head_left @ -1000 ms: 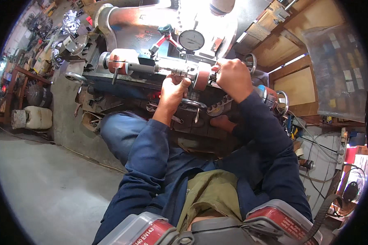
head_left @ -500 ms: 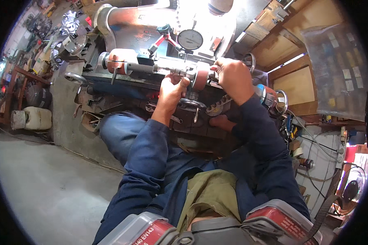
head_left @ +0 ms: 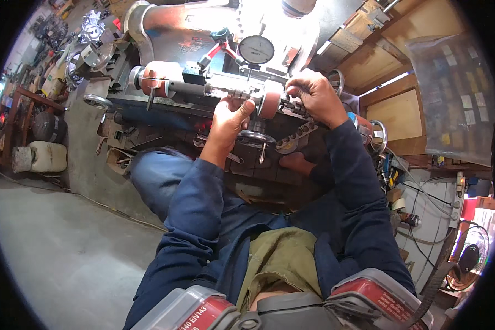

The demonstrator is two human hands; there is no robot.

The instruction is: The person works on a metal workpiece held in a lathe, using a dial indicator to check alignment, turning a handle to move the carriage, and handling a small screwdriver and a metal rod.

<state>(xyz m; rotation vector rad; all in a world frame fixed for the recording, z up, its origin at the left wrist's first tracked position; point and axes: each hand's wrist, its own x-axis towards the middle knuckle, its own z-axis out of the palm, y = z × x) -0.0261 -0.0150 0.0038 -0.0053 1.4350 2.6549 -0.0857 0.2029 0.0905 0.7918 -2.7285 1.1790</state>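
A long metal shaft (head_left: 225,87) lies across a lathe-like machine (head_left: 165,38), with a reddish disc (head_left: 270,100) on it near the middle. My left hand (head_left: 229,119) grips the shaft from below, just left of the disc. My right hand (head_left: 313,96) is closed over the shaft's right part beyond the disc. A round dial gauge (head_left: 257,49) on a red-jointed stand sits directly above the shaft, its stem pointing down at it. The shaft's left end sits in a reddish cylindrical holder (head_left: 158,77).
A handwheel (head_left: 257,137) hangs under my left hand. Another handwheel (head_left: 100,102) is at the machine's left. Wooden shelves (head_left: 407,110) and cables fill the right side. White jugs (head_left: 41,157) stand on the concrete floor (head_left: 66,242) at left. My knee in blue trousers (head_left: 154,176) is below the machine.
Both hands stay on the shaft; my right hand has shifted slightly along it, and the view has barely moved.
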